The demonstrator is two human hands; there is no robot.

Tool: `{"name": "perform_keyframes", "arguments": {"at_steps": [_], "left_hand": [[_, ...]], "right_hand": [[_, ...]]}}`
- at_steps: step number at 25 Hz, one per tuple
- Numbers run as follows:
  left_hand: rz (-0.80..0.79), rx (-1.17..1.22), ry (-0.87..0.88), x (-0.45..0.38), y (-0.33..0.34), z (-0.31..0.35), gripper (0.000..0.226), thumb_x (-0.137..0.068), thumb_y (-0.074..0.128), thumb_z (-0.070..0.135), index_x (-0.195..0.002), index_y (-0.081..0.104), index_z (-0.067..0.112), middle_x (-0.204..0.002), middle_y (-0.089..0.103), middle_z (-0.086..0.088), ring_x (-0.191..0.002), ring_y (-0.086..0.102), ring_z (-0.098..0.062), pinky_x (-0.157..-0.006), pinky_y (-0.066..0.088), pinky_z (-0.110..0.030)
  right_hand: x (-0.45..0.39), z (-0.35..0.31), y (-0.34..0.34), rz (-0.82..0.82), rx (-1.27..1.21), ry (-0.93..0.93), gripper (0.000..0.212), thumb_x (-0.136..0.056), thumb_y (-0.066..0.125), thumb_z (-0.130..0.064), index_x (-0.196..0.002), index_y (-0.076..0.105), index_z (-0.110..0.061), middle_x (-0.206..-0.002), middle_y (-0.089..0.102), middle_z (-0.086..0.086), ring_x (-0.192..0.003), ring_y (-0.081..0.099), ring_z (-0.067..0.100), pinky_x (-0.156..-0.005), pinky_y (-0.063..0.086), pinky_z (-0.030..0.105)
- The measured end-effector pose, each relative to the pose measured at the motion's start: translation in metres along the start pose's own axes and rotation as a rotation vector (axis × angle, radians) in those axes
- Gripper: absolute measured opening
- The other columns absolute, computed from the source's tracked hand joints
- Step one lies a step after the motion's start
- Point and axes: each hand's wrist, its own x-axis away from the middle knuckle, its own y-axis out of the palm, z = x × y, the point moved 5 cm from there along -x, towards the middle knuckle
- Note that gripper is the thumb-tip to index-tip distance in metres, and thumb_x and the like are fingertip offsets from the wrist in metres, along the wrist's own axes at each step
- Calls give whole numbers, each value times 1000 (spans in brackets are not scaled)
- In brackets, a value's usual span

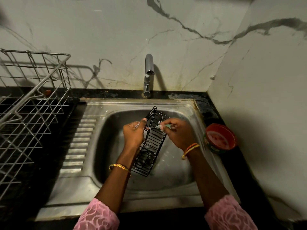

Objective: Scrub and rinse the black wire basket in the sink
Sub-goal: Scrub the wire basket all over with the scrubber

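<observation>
Basket over the sink bowl, rack at nine, tub at three

The sink (166, 103) sits at centre, its ribbed drainboard (79, 143) at nine o'clock of the bowl. The tap (148, 75) stands at twelve o'clock, behind the rim, against the wall (182, 47). Over the bowl the wire basket (150, 143) runs lengthwise from six towards twelve, tilted. The left hand (133, 135) holds its nine o'clock side; the right hand (179, 135) is at its three o'clock side, pressing a scrubber (163, 126) on the wires. A dish rack (33, 113) stands at nine o'clock beyond the drainboard. A round tub (220, 138) rests on the counter (207, 110) at three o'clock, just beside the rim.

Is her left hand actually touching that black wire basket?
Touching. The head view shows the left hand gripping the black wire basket's left edge, thumb against the wires, holding it over the sink.
</observation>
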Motion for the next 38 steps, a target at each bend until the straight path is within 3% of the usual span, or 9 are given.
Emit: {"name": "perform_keyframes", "arguments": {"at_steps": [5, 8, 13, 15, 18, 24, 28, 33, 38], "left_hand": [[61, 37, -33, -15, 0, 2, 26, -92, 60, 19, -70, 62, 5, -49, 49, 7, -37, 40, -2, -33, 32, -13], [74, 63, -82, -32, -8, -3, 20, -91, 61, 19, -79, 61, 4, -58, 43, 0, -47, 35, -9, -33, 30, -13], [-11, 102, -94, -46, -17, 4, 25, -90, 63, 21, -67, 61, 11, -46, 44, 6, -40, 32, -6, -33, 27, -15], [-49, 104, -106, -46, -16, 7, 27, -90, 63, 23, -66, 61, 11, -37, 41, 11, -34, 30, -3, -33, 25, -15], [-55, 107, -116, -46, -13, 6, 26, -90, 63, 24, -67, 62, 11, -42, 45, 8, -35, 31, -4, -34, 25, -15], [-5, 140, -115, -42, -21, 9, 24, -90, 61, 21, -70, 61, 9, -37, 46, 10, -41, 31, -6, -33, 26, -14], [-49, 84, -85, -39, -13, 12, 26, -90, 62, 24, -68, 63, 11, -49, 46, 4, -43, 32, -7, -34, 26, -14], [-31, 111, -72, -39, -18, 19, 30, -90, 62, 24, -64, 61, 10, -34, 42, 10, -35, 29, -3, -33, 25, -14], [-80, 127, -59, -33, -24, 18, 28, -91, 61, 21, -66, 61, 9, -36, 46, 9, -31, 29, -1, -32, 24, -13]], "right_hand": [[-30, 15, 9, -198, -249, 245, 14, -76, 68, 7, -89, 66, 7, -91, 68, 12, -62, 62, -7, -65, 51, 8], [-37, 35, -7, -313, -205, 256, 19, -70, 75, 5, -87, 68, 8, -86, 69, 14, -60, 62, -4, -65, 52, 12], [-41, 46, -16, 87, -405, 314, 20, -70, 73, 8, -89, 66, 6, -76, 68, 2, -63, 64, -4, -66, 52, 12], [-49, 33, 3, 44, -397, 286, 15, -71, 73, 7, -82, 67, -2, -74, 68, -6, -65, 64, -3, -68, 51, 12], [-60, 18, 25, 26, -255, 232, 14, -74, 72, 0, -80, 67, -12, -85, 70, 2, -76, 64, 7, -74, 49, 16], [-50, 16, 23, -30, -114, 198, 11, -78, 70, -3, -85, 70, -11, -93, 71, 0, -85, 63, 7, -82, 51, 20], [-61, 1, 23, 7, -55, 157, 10, -76, 71, -1, -84, 72, -8, -91, 72, 6, -84, 65, 13, -81, 53, 24], [-50, 7, 10, -38, -217, 213, 14, -75, 70, 4, -89, 68, 2, -91, 70, 8, -77, 64, 2, -76, 51, 13], [-22, 30, -20, 173, -348, 323, 16, -73, 70, 8, -89, 66, 9, -82, 67, 6, -61, 61, -9, -67, 50, 8]]}}
